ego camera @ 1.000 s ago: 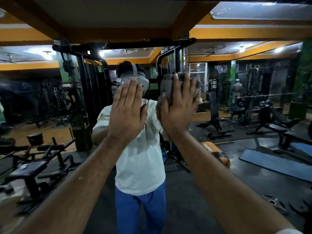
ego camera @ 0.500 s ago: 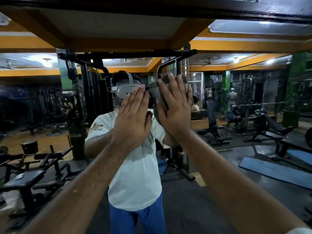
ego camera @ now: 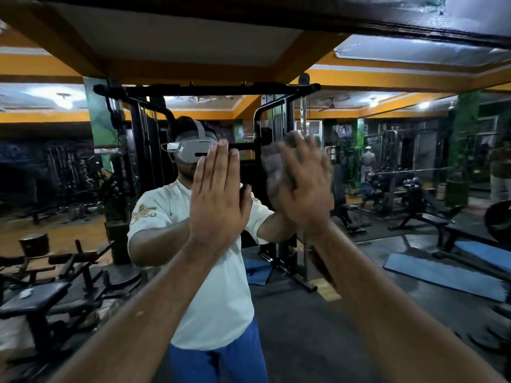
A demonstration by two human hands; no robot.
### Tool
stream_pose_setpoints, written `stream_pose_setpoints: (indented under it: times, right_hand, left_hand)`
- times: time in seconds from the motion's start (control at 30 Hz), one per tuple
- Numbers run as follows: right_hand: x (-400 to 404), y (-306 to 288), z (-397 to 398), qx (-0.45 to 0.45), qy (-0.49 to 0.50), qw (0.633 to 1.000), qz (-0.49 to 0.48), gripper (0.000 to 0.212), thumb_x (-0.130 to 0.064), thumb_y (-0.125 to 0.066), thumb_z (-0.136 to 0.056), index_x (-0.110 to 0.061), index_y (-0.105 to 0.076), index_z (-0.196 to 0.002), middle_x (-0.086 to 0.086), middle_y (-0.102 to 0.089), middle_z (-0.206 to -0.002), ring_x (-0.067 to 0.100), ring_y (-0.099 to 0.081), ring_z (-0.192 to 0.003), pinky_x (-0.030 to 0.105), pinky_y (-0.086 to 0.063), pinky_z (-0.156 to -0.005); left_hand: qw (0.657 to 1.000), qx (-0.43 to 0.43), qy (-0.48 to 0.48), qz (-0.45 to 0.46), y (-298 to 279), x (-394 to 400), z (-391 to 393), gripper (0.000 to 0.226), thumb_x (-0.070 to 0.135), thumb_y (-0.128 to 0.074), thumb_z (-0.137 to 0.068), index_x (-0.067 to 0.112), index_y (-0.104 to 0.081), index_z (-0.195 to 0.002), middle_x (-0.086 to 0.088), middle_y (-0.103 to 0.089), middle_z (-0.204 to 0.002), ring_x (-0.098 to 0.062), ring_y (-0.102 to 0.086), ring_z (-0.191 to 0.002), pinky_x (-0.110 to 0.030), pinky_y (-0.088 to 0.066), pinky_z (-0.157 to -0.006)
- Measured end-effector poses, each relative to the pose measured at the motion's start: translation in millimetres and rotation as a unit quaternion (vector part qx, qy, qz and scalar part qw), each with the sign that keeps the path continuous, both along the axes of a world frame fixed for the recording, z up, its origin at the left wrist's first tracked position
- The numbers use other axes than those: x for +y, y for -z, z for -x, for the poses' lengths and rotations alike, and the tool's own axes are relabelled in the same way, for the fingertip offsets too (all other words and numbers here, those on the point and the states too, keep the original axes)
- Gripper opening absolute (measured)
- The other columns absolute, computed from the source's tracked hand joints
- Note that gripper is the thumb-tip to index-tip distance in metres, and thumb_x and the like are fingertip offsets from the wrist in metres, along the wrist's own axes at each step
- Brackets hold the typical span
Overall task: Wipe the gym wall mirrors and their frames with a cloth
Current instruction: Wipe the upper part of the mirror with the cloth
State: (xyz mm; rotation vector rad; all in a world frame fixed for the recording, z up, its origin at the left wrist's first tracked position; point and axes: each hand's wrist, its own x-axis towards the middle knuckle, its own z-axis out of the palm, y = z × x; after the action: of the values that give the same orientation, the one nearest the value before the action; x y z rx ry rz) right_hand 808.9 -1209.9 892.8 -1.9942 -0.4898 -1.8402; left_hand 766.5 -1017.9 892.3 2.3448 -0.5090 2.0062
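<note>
A large wall mirror fills the head view, with its dark top frame running across the upper edge. My left hand lies flat against the glass, fingers straight and together. My right hand presses a grey cloth onto the glass with straight fingers; the hand is blurred by motion. The cloth shows to the left of and above the fingers, the rest is hidden behind the palm.
The mirror reflects a person in a white shirt with a headset, a black cable machine, weight benches at the left and blue floor mats at the right.
My right hand and the cloth moved left, then back to the right across the glass. The view tilted up, showing more of the top frame. My left hand stays flat on the mirror.
</note>
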Motion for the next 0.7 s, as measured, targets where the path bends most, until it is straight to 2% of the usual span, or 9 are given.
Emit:
stream_pose_setpoints:
  times: [0.07,0.13,0.17,0.23,0.33,0.4,0.5,0.57,0.7]
  right_hand:
    - [5.2,-8.6,-2.2,0.028,0.014,0.984,-0.176,0.061,-0.043,-0.043,-0.102,-0.021,-0.041,-0.159,0.007,-0.027,-0.17,0.029,-0.014,-0.159,0.062,-0.014,-0.126]
    - [35.8,-15.0,2.3,0.04,0.02,0.964,-0.262,0.063,-0.045,-0.04,-0.101,-0.018,-0.04,-0.159,0.01,-0.029,-0.169,0.032,-0.016,-0.159,0.064,-0.014,-0.125]
    - [54.1,-12.3,5.3,0.034,0.019,0.971,-0.237,0.064,-0.046,-0.039,-0.102,-0.018,-0.04,-0.159,0.011,-0.028,-0.169,0.032,-0.016,-0.159,0.063,-0.012,-0.126]
    - [82.1,4.2,12.7,0.002,0.0,0.993,-0.114,0.061,-0.043,-0.043,-0.102,-0.018,-0.042,-0.158,0.012,-0.029,-0.169,0.033,-0.018,-0.159,0.059,-0.007,-0.128]
    - [73.9,37.7,13.6,-0.032,-0.007,0.999,0.033,0.053,-0.038,-0.047,-0.105,-0.019,-0.049,-0.154,0.013,-0.037,-0.165,0.031,-0.024,-0.157,0.058,-0.013,-0.127]
    - [56.4,48.5,9.3,-0.044,0.002,0.999,0.031,0.053,-0.042,-0.04,-0.107,-0.017,-0.052,-0.152,0.014,-0.04,-0.163,0.033,-0.028,-0.156,0.062,-0.018,-0.125]
    - [58.7,43.5,10.7,0.001,0.017,0.99,-0.139,0.059,-0.042,-0.042,-0.101,-0.015,-0.051,-0.153,0.014,-0.037,-0.165,0.034,-0.025,-0.157,0.064,-0.019,-0.122]
    - [79.8,36.1,17.1,0.025,0.004,0.983,-0.183,0.062,-0.041,-0.043,-0.1,-0.015,-0.046,-0.156,0.013,-0.032,-0.168,0.034,-0.019,-0.159,0.062,-0.013,-0.125]
    - [84.1,50.3,18.4,-0.023,-0.012,0.999,0.033,0.054,-0.038,-0.048,-0.103,-0.019,-0.051,-0.153,0.013,-0.036,-0.166,0.033,-0.024,-0.157,0.064,-0.019,-0.124]
  left_hand:
    - [1.0,-0.012,-0.018,0.019,8.3,14.5,0.7,0.069,0.035,-0.055,-0.102,-0.003,-0.031,-0.154,-0.024,-0.025,-0.163,-0.033,-0.018,-0.154,-0.047,-0.012,-0.127]
    - [0.999,-0.01,-0.031,0.022,12.4,25.6,0.1,0.07,0.038,-0.054,-0.103,-0.003,-0.03,-0.155,-0.023,-0.024,-0.164,-0.032,-0.016,-0.155,-0.046,-0.011,-0.127]
    - [0.999,-0.009,-0.033,0.017,13.0,29.1,-0.8,0.069,0.038,-0.052,-0.104,-0.003,-0.03,-0.155,-0.023,-0.025,-0.163,-0.032,-0.017,-0.154,-0.046,-0.012,-0.127]
    - [1.0,-0.009,-0.029,0.005,12.0,32.5,-1.9,0.065,0.034,-0.048,-0.105,-0.004,-0.031,-0.154,-0.024,-0.025,-0.163,-0.034,-0.019,-0.154,-0.048,-0.014,-0.127]
    - [1.0,0.0,-0.02,-0.021,13.6,38.6,0.2,0.064,0.032,-0.047,-0.104,-0.003,-0.031,-0.155,-0.024,-0.024,-0.164,-0.034,-0.018,-0.154,-0.048,-0.014,-0.127]
    - [0.999,-0.007,-0.032,-0.014,19.0,45.1,1.9,0.065,0.035,-0.048,-0.105,-0.001,-0.031,-0.156,-0.023,-0.024,-0.164,-0.035,-0.017,-0.154,-0.049,-0.015,-0.126]
    - [0.999,0.0,-0.05,0.004,30.1,50.5,3.6,0.069,0.043,-0.046,-0.107,0.0,-0.027,-0.157,-0.024,-0.02,-0.164,-0.035,-0.013,-0.155,-0.051,-0.014,-0.126]
    - [0.999,0.002,-0.05,-0.001,30.9,50.3,4.0,0.069,0.042,-0.045,-0.107,-0.001,-0.026,-0.157,-0.025,-0.02,-0.164,-0.035,-0.012,-0.155,-0.052,-0.014,-0.126]
    - [0.999,0.013,-0.047,-0.009,30.6,52.4,6.6,0.065,0.035,-0.044,-0.107,-0.002,-0.025,-0.157,-0.024,-0.017,-0.165,-0.036,-0.01,-0.156,-0.053,-0.015,-0.126]
